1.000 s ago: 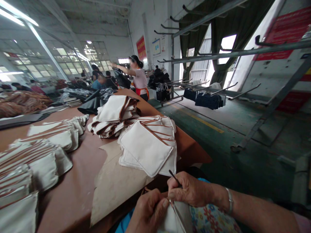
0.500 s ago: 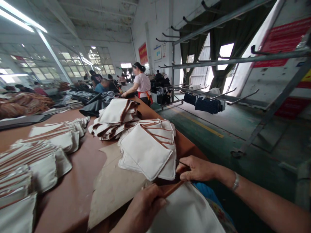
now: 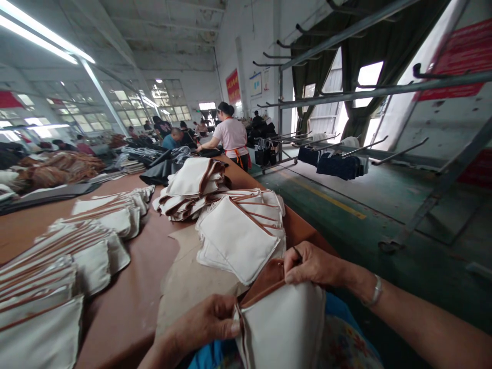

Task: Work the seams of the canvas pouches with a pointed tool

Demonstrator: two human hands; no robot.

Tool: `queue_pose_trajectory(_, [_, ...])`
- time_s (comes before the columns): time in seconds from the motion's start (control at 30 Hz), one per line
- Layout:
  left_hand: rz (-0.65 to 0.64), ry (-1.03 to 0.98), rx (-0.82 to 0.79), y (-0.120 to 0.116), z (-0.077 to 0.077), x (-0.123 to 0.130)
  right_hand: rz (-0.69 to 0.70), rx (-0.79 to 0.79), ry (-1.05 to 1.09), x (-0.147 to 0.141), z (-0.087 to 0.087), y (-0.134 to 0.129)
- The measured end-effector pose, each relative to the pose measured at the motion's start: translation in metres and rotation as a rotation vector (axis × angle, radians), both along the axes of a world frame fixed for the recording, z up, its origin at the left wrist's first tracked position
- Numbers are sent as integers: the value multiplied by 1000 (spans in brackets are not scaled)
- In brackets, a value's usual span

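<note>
Gripped at lower centre of the frame, the cream canvas pouch with brown trim (image 3: 284, 323) is pinched by the left hand (image 3: 207, 323) and right hand (image 3: 313, 265), seemingly being opened for inspection; a steady hold seems needed next.

Both hands, left hand (image 3: 209, 322) and right hand (image 3: 313, 264), on cream pouch (image 3: 284, 328)

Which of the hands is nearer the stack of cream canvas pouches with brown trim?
Right. The right hand sits just beside the stack of cream canvas pouches; the left hand is lower, farther off.
</note>
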State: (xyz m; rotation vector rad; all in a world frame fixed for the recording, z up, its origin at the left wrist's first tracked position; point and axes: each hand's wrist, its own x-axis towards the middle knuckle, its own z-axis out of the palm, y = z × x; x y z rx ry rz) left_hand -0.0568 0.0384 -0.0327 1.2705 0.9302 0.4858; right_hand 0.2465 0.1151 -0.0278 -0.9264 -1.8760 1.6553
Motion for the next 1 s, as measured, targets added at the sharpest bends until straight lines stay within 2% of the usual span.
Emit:
queue_pose_trajectory(0.13, [32, -89, -12, -2, -1, 1, -56, 26, -46, 23, -19, 12])
queue_pose_trajectory(0.27, [83, -151, -5, -3, 1, 22, 7, 108, -95, 21, -30, 10])
queue_pose_trajectory(0.37, [95, -173, -15, -6, 0, 39, 89, 154, -104, 5, -20, -5])
queue_pose_trajectory(0.47, [73, -146, 20, -10, 5, 49, 206, 192, 21, -17, -5, -26])
queue_pose_trajectory(0.6, [59, -41, 122, -12, 20, 49, 191, 252, 122, -34, 0, -44])
queue_pose_trajectory(0.67, [51, 31, 148, -14, 24, 48, 154, 365, 101, -36, -4, -47])
queue_pose_trajectory(0.87, [54, 101, 146, -17, 16, 49, 85, 1051, -1, -40, -10, -56])
queue_pose_trajectory(0.93, [73, 83, 131, -18, 13, 52, 64, 1127, -11, -41, -10, -59])
queue_pose_trajectory(1.0, [97, 47, 127, -19, 12, 55, 39, 1035, -15, -41, -7, -60])
